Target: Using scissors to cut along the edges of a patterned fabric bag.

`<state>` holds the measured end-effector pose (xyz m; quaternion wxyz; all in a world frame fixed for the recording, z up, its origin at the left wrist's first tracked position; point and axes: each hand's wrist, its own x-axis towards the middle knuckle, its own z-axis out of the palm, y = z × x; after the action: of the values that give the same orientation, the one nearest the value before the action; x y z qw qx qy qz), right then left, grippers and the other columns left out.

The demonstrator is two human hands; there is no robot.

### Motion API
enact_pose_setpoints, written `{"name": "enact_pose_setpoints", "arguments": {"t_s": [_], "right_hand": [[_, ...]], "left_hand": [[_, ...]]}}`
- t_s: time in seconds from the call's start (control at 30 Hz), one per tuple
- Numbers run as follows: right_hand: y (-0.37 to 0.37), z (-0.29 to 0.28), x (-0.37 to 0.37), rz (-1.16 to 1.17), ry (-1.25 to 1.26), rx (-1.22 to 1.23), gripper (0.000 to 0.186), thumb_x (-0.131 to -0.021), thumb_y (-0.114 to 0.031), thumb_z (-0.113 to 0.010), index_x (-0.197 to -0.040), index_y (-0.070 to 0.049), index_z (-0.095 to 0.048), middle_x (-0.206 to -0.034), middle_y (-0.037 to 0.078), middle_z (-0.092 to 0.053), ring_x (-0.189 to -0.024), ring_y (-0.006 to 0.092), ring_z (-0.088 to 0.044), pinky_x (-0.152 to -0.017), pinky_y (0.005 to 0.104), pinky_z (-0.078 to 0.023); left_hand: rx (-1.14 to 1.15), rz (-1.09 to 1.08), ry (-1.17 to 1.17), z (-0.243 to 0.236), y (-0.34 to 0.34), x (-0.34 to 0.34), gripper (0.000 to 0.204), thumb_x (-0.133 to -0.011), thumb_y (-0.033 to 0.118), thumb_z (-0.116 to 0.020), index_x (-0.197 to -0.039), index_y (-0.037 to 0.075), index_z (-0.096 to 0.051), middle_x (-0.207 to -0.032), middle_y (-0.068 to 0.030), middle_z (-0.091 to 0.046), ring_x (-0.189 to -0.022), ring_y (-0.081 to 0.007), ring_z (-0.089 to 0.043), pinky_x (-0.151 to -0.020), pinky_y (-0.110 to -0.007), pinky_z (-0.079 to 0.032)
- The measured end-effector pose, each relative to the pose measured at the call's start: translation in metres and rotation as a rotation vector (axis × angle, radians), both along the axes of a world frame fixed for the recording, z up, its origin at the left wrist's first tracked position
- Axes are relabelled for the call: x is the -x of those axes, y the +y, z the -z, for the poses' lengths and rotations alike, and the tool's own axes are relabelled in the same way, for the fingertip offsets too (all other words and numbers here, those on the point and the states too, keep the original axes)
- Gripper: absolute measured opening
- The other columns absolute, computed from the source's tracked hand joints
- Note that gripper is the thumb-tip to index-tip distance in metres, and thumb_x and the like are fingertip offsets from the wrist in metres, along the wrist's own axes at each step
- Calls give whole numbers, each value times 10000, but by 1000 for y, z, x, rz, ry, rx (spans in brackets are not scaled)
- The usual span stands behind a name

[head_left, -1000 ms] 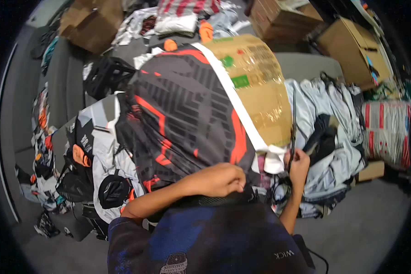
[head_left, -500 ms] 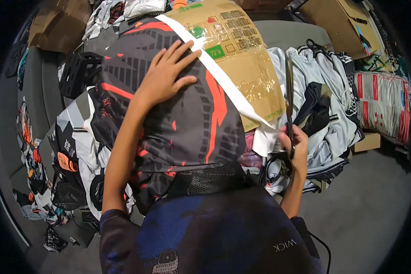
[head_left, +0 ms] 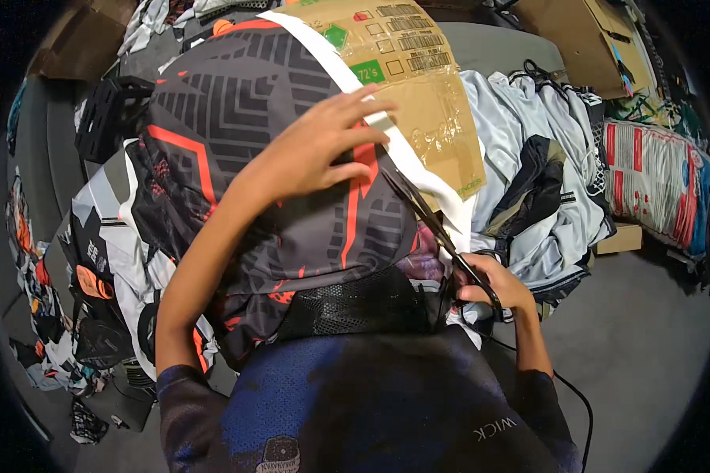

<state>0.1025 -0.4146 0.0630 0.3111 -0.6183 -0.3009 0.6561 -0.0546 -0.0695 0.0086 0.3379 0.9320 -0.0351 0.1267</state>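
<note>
Dark grey fabric with black and red-orange patterns [head_left: 237, 118] lies over a flat piece of brown cardboard [head_left: 426, 118]. A white strip [head_left: 323, 55] runs along the fabric's edge, between it and the bare cardboard. My left hand [head_left: 315, 150] rests on the fabric with fingers spread, the fingertips reaching the white strip. Long dark scissors [head_left: 427, 214] are in my right hand [head_left: 493, 284], whose fingers close round the handles. Their blades slant up and left, tips near the inner side of the strip below my left hand. Whether they touch cloth I cannot tell.
Pale grey garments [head_left: 521, 134] with a dark piece on top are heaped at the right. Beyond them sits a wrapped bundle [head_left: 647, 173]. A black crate [head_left: 114, 114] and more clothes [head_left: 95, 252] lie left. An open carton [head_left: 584, 47] stands far right. A black cord [head_left: 580, 386] hangs at lower right.
The scissors have swung from upright beside the cardboard to a leftward slant over the fabric's edge. My left hand has slid right and nearer to me. The fabric has shifted a little left.
</note>
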Motion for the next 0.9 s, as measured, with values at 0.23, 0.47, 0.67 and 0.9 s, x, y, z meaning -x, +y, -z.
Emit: {"name": "enact_pose_setpoints", "arguments": {"t_s": [0.23,0.47,0.67,0.9], "right_hand": [[-13,-8,-2,63,-126,105,296,-785,-184,-770,-776,-50,-506,-697,-4,-474,-634,125,-387,-605,250,-334],[-6,6,-2,45,-174,80,288,-769,-156,-779,-763,-46,-513,-671,-11,-460,-622,119,-376,-588,248,-323],[-5,-2,-6,65,-90,178,301,-757,-171,-786,-751,-51,-510,-669,-20,-455,-618,109,-362,-580,236,-311],[-6,-8,-9,42,-89,239,356,-733,-257,-810,-745,-70,-507,-691,-20,-454,-647,105,-369,-604,224,-312]], "left_hand": [[10,64,28,10,-9,-10,409,-756,228,-753,-1129,114,-629,-1466,-14,-458,-1425,-292,-322,-1133,-458,-311],[-2,40,7,13,-9,-12,434,-730,235,-766,-1122,116,-623,-1446,-3,-475,-1402,-269,-355,-1125,-446,-322],[-10,18,23,12,-6,-10,457,-714,246,-769,-1132,126,-630,-1437,14,-477,-1385,-259,-374,-1123,-440,-322],[-67,34,38,6,-12,-16,502,-687,265,-778,-1154,142,-639,-1435,20,-471,-1394,-252,-351,-1134,-430,-301]]}}
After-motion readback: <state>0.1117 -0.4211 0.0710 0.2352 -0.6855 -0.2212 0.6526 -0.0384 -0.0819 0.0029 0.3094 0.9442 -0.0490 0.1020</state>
